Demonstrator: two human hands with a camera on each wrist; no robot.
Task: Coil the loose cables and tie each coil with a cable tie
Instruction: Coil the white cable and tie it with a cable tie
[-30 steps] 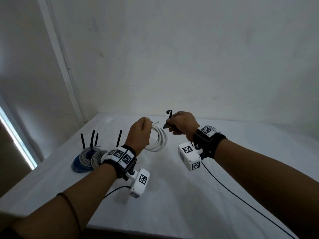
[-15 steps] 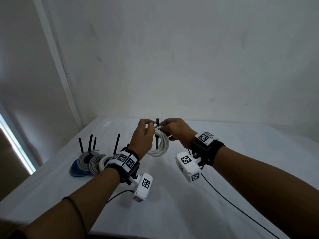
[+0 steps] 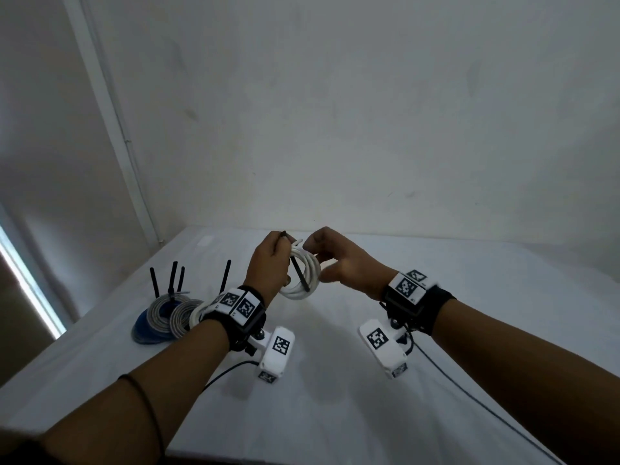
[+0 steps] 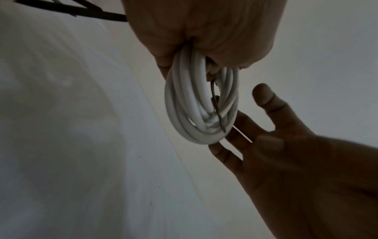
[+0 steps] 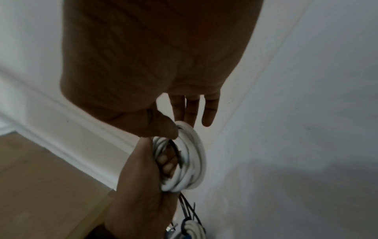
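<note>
White cable coil (image 3: 303,276) upright in gripping left hand (image 3: 268,263), cable tie (image 3: 299,273) steeply slanted, right hand (image 3: 345,263) spread, empty.

Tied coils (image 3: 167,317) w/ upright ties crowd table (image 3: 369,414) far-left; centre and right open.

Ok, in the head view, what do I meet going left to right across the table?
Blue cable coil → grey cable coil → left hand → white cable coil → right hand.
</note>
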